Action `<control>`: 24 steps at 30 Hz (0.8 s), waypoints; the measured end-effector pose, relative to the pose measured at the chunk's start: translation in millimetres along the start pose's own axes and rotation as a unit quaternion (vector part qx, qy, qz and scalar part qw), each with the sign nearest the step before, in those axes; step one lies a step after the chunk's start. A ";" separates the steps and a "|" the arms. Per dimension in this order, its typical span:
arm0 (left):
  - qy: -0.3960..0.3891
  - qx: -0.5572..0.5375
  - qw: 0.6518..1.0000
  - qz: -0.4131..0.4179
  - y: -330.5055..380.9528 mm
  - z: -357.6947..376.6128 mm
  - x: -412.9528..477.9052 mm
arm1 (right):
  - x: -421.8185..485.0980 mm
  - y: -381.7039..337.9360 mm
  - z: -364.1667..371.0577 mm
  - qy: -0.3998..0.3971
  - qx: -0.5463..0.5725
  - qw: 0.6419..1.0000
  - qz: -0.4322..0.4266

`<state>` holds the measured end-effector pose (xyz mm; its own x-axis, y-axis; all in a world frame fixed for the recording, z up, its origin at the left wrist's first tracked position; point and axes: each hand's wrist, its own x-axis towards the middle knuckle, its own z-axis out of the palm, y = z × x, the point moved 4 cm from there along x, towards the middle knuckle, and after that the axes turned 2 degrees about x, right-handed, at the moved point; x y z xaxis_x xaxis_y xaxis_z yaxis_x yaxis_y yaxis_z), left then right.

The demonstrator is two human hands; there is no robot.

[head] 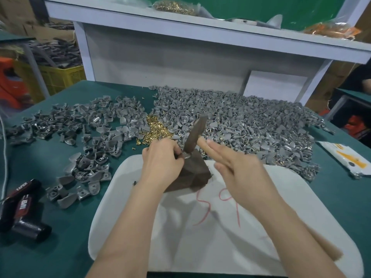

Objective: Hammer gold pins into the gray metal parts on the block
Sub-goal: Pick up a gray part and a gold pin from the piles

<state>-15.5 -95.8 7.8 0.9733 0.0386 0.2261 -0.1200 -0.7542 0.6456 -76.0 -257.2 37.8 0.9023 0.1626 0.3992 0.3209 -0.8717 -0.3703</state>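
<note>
A dark brown block [195, 173] stands on a white tray [291, 207] in front of me. My left hand [160, 157] pinches a gray metal part [186, 155] on the block's top. My right hand [239, 167] grips a hammer by its wooden handle, index finger stretched along it. The hammer's dark head [195, 133] is blurred and sits right on the part. A heap of gold pins [156, 128] lies just beyond the block. A large pile of gray parts [251, 121] fills the table's right, and looser gray parts [84, 125] spread to the left.
Black cylinders with red labels [22, 205] lie at the left table edge. A white and yellow packet [349, 159] sits at the right. A white shelf frame [180, 47] rises behind the table, with a yellow crate [60, 77] beyond it and a dark-clothed person [359, 81] at far right.
</note>
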 end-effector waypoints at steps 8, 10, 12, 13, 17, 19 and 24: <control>-0.001 -0.009 1.000 0.001 -0.3 0.8 0.8 | 4.1 -4.7 -5.6 0.035 0.028 0.998 -0.035; -0.002 -0.013 1.000 -0.006 -0.4 0.3 0.4 | 1.7 -2.8 0.3 -0.034 -0.007 0.999 -0.027; -0.005 -0.018 1.000 -0.009 -1.5 0.2 0.5 | 7.2 4.0 -3.9 -0.012 -0.050 0.998 -0.018; -0.006 -0.013 1.000 -0.006 -1.8 0.4 1.1 | 9.6 8.5 -4.4 0.006 -0.038 0.999 -0.016; -0.008 0.008 1.000 -0.001 -2.4 1.0 2.0 | 26.9 42.2 12.0 0.039 0.060 0.992 0.102; -0.011 0.011 1.000 -0.002 -1.6 1.4 2.2 | 36.0 58.3 26.2 0.000 0.080 0.984 0.161; -0.004 0.006 1.000 -0.005 -2.2 -0.6 5.1 | 37.6 70.1 49.5 -0.076 0.078 0.977 0.184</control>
<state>-10.4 -93.5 8.0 0.9760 0.0399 0.2140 -0.1090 -0.7614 0.6391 -5.3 -289.4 -14.7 0.9934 -0.0716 0.0899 -0.0044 -0.8053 -0.5928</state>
